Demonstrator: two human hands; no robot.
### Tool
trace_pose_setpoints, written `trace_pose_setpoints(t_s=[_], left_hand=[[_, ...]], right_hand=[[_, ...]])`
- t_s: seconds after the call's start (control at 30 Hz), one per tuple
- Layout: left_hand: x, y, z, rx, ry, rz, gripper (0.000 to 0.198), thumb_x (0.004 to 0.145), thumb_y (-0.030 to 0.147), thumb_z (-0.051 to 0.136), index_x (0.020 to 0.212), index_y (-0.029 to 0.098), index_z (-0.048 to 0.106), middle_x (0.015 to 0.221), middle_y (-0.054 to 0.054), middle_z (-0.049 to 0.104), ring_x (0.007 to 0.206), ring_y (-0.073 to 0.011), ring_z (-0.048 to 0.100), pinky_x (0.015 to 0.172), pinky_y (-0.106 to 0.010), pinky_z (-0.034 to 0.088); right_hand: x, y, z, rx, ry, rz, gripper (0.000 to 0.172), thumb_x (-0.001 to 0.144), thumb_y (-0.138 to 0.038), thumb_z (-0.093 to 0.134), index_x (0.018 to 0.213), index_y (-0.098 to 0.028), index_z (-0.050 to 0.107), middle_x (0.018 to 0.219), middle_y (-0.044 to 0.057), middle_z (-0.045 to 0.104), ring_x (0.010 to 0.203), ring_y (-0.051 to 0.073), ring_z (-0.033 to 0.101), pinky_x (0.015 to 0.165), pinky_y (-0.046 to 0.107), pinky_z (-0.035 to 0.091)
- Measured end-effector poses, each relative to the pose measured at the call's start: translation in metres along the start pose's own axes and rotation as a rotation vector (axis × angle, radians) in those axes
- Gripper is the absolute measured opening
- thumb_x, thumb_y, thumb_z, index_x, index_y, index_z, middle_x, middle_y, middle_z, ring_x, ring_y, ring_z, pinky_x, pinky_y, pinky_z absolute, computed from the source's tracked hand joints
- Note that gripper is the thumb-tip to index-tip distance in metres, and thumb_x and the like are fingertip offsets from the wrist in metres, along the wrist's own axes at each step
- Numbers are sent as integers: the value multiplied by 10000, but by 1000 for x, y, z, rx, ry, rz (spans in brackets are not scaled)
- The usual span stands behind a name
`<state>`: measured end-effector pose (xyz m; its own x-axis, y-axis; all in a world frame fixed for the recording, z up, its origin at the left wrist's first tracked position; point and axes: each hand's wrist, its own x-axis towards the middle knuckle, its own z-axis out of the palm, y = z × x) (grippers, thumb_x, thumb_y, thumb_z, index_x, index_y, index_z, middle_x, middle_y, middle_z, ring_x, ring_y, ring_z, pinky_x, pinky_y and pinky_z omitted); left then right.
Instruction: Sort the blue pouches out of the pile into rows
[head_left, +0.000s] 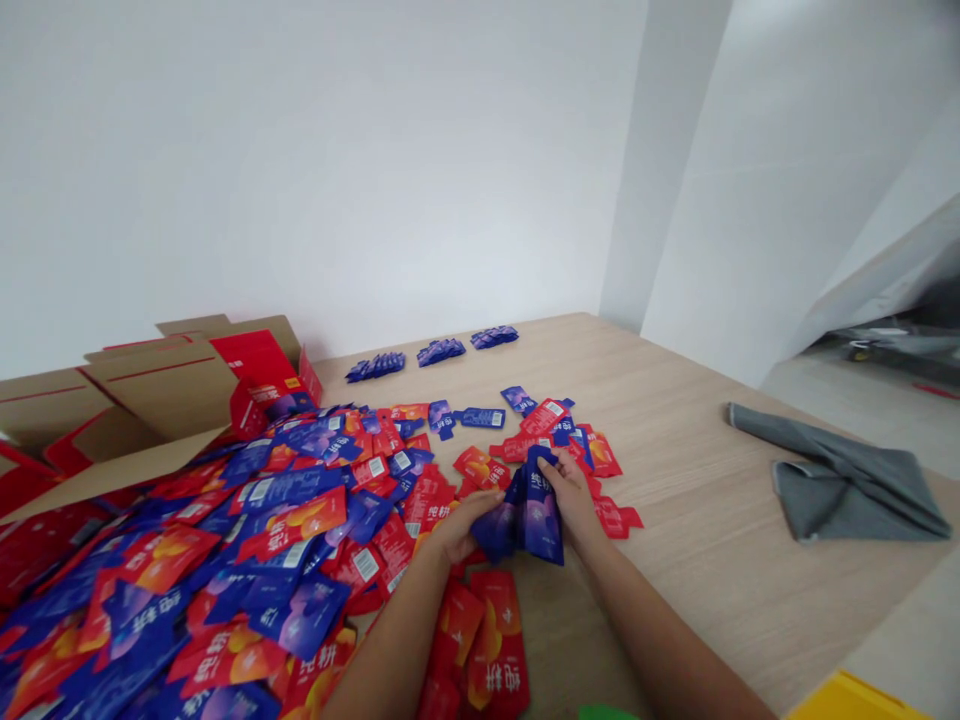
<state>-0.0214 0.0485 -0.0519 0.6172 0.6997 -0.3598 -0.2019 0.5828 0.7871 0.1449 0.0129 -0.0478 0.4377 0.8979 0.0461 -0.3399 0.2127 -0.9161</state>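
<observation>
My left hand and my right hand both grip a small stack of blue packets, held upright just above the wooden table. The left fingers curl under the stack's lower left side. The right fingers wrap its upper right edge. A big heap of red and blue packets spreads to the left of my hands. A few red packets lie between my forearms.
Three small rows of blue packets lie at the table's far edge by the white wall. An open cardboard box with red lining sits at the left. A folded grey cloth lies at the right. A yellow object shows at the bottom right.
</observation>
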Motion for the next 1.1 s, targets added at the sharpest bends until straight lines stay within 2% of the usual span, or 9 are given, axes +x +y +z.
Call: trace_pose_setpoints(t_s=[0.1,0.17,0.23,0.3,0.4,0.57,0.73,1.0,1.1], left_hand=[[2,1,1,-128,21,39,83,720,156,679,765,89,701,755,-64,729,625,-125,651,699,-227,502],[3,1,2,-203,33,53,87,753,135,633,780,81,696,782,-76,733,663,-133,666,755,-238,505],[4,-2,5,-252,19,11,132,796,181,613,848,87,690,809,-79,736,714,-150,682,814,-262,502],[4,-5,6,-255,-33,-79,240,826,303,614,934,98,675,830,-85,737,773,-182,693,855,-300,496],[1,-9,7,-192,-141,-120,376,762,402,689,981,98,660,812,-92,736,798,-215,696,853,-322,495],[-2,-13,10,-70,-301,-34,478,599,186,809,1042,116,644,853,-77,735,775,-194,689,798,-283,491],[1,-20,14,-117,-221,-3,437,615,194,797,1020,130,646,870,-69,729,735,-169,677,768,-274,495],[2,-17,17,-203,-118,44,243,699,199,741,917,114,674,861,-84,737,729,-175,691,768,-269,507],[2,-15,15,-254,-52,-49,216,757,276,697,878,100,666,766,-81,732,642,-165,685,690,-255,519]], right_hand=[[4,-1,-2,105,116,20,288,630,-416,731,767,-259,532,608,-72,550,529,131,502,546,278,431],[4,-2,-1,133,136,34,309,603,-404,755,766,-254,539,598,-77,554,515,123,502,539,270,430],[1,-2,2,133,96,53,314,606,-404,763,781,-247,554,618,-73,580,523,122,515,547,267,434],[-4,-1,6,115,53,66,308,620,-409,758,791,-242,564,638,-70,600,540,125,528,556,266,435],[-12,4,12,74,61,64,281,639,-415,739,778,-241,566,605,-82,575,534,122,511,542,253,413],[-12,13,12,-75,153,-16,226,657,-410,687,741,-227,584,650,-59,586,609,140,521,608,273,427],[-6,18,9,-234,194,-103,219,686,-423,616,760,-217,607,707,-23,610,709,174,552,705,311,445],[-3,22,4,-109,229,31,241,668,-434,618,779,-221,600,706,-23,632,689,174,571,681,307,469],[-4,22,4,-50,225,71,249,648,-437,644,765,-222,600,681,-36,624,664,165,567,666,297,469]])
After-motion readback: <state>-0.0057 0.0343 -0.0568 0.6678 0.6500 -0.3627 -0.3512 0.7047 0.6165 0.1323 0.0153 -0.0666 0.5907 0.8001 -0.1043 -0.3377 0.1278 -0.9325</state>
